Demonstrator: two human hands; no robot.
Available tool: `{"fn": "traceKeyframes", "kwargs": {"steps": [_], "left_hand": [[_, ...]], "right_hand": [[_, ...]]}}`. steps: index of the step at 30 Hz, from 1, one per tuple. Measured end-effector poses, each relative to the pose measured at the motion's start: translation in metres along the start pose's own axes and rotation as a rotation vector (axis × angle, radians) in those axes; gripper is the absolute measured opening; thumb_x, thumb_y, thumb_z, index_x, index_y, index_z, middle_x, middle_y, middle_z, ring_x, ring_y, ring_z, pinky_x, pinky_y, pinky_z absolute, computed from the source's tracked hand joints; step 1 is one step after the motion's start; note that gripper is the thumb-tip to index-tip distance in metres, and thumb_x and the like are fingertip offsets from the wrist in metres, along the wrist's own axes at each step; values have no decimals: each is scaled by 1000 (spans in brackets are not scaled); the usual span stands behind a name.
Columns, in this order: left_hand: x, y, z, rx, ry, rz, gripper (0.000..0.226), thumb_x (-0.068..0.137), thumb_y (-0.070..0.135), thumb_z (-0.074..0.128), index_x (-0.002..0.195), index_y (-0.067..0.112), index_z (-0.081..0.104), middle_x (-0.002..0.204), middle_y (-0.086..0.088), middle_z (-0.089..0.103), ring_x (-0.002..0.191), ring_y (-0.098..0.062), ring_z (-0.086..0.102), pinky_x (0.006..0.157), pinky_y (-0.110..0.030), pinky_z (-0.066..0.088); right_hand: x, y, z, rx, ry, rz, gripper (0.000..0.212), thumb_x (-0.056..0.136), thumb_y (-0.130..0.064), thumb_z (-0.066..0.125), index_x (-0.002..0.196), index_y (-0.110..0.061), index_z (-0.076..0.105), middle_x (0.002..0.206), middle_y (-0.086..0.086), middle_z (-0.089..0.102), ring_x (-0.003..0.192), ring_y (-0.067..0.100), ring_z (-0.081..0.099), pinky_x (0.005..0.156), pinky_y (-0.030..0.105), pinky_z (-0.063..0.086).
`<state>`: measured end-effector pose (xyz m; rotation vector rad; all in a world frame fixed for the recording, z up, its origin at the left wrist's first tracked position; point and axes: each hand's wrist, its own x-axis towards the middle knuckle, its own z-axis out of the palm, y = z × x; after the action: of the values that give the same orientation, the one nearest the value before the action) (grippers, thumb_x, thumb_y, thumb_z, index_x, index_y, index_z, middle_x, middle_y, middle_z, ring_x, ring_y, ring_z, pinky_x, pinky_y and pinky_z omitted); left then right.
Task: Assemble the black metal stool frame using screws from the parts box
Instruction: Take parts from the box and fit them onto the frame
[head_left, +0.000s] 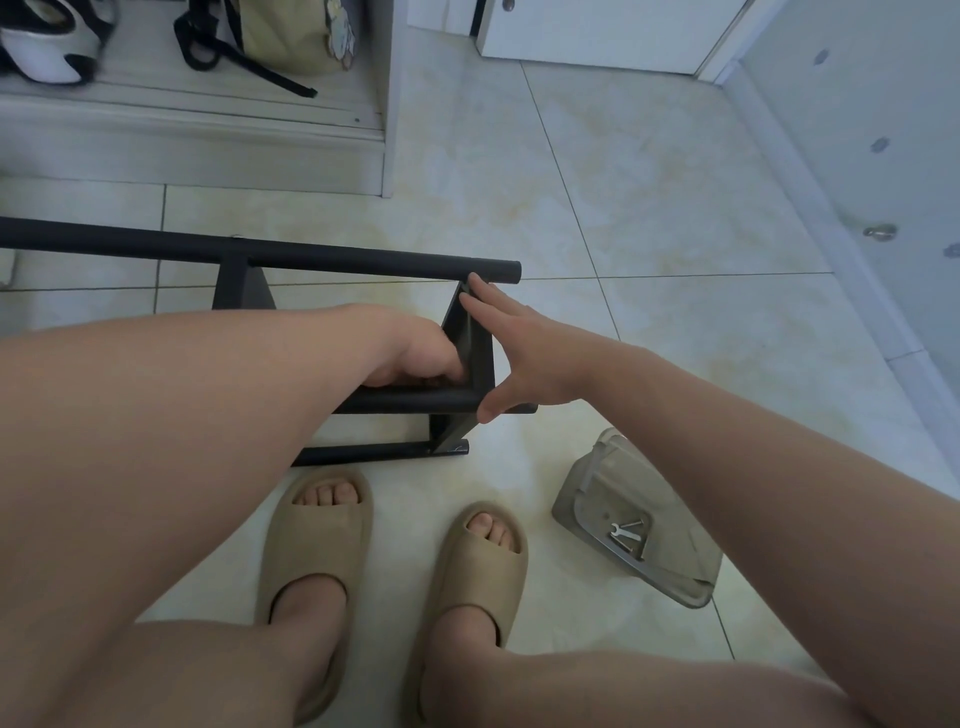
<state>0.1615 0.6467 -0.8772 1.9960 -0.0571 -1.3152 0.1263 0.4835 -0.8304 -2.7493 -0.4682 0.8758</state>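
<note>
The black metal stool frame (332, 257) lies on its side on the tiled floor, its tubes running left to right. My left hand (421, 358) reaches inside the frame's right end, fingers curled against the flat black bracket plate (480, 353); what it holds is hidden. My right hand (511, 345) rests on the outside of that plate with fingers straight, thumb down on the lower tube (415, 401). The clear plastic parts box (631, 519) lies tilted on the floor at the right, with a small silver wrench (626, 534) and a screw inside.
My two feet in beige slides (317, 551) stand just in front of the frame. A low shelf with a bag (291, 36) and shoes is at the back left. A white wall and door run along the right.
</note>
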Motion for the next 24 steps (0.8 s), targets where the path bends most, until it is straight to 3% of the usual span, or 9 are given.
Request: {"fn": "traceKeyframes", "kwargs": {"steps": [4, 7, 9, 10, 13, 15, 20, 24], "left_hand": [[-1, 0, -2, -55, -29, -36, 36, 90, -7, 41, 107, 6, 70, 97, -10, 71, 89, -25, 62, 92, -36, 49], [0, -2, -5, -108, -30, -36, 46, 91, -16, 36, 89, 14, 71, 78, 3, 74, 85, -13, 65, 78, -27, 51], [-1, -2, -6, -98, -12, -19, 37, 94, -10, 44, 88, 13, 71, 76, 4, 74, 82, -10, 65, 73, -24, 51], [-1, -2, -6, -83, -10, -8, 30, 95, -6, 49, 90, 12, 72, 80, 1, 75, 82, -12, 66, 78, -26, 52], [-1, -3, -4, -13, 43, 25, 16, 93, 7, 61, 104, 5, 73, 102, -15, 75, 98, -32, 70, 99, -44, 54], [-2, -3, -4, 30, 83, 51, 18, 91, 10, 63, 103, 2, 74, 102, -21, 75, 102, -41, 70, 99, -53, 53], [-3, 1, -1, 180, 54, 92, 18, 88, 15, 63, 87, 11, 80, 89, -7, 78, 92, -31, 74, 94, -46, 56], [0, 1, -1, 202, 188, 65, 21, 93, 22, 59, 106, 11, 72, 106, -12, 71, 100, -32, 67, 98, -47, 53]], "right_hand": [[1, 0, -1, 16, -1, 3, 131, 72, -42, 89, 162, -21, -4, 166, -13, -21, 153, 6, -1, 122, 30, 7], [1, 0, -1, 14, -3, 6, 131, 72, -42, 89, 162, -21, -5, 166, -13, -21, 152, 5, -2, 123, 32, 8], [1, 0, -1, 10, -3, 8, 131, 72, -42, 89, 162, -21, -5, 166, -13, -21, 152, 4, -3, 123, 32, 7], [1, 0, -1, 10, -4, 10, 131, 72, -42, 89, 162, -21, -5, 166, -13, -21, 152, 5, -2, 123, 32, 7], [2, 0, -2, 19, -7, 14, 131, 72, -42, 89, 162, -21, -4, 166, -14, -21, 153, 5, -3, 124, 33, 8], [1, 0, -2, 25, -8, 14, 131, 72, -41, 89, 162, -21, -4, 166, -13, -21, 153, 5, -4, 125, 34, 8], [3, -1, -4, 26, -10, 17, 131, 72, -40, 89, 162, -21, -4, 167, -13, -20, 153, 6, -2, 125, 35, 8], [4, 0, -3, 33, -13, 23, 131, 72, -40, 89, 162, -22, -4, 166, -14, -20, 154, 7, -2, 125, 33, 9]]}}
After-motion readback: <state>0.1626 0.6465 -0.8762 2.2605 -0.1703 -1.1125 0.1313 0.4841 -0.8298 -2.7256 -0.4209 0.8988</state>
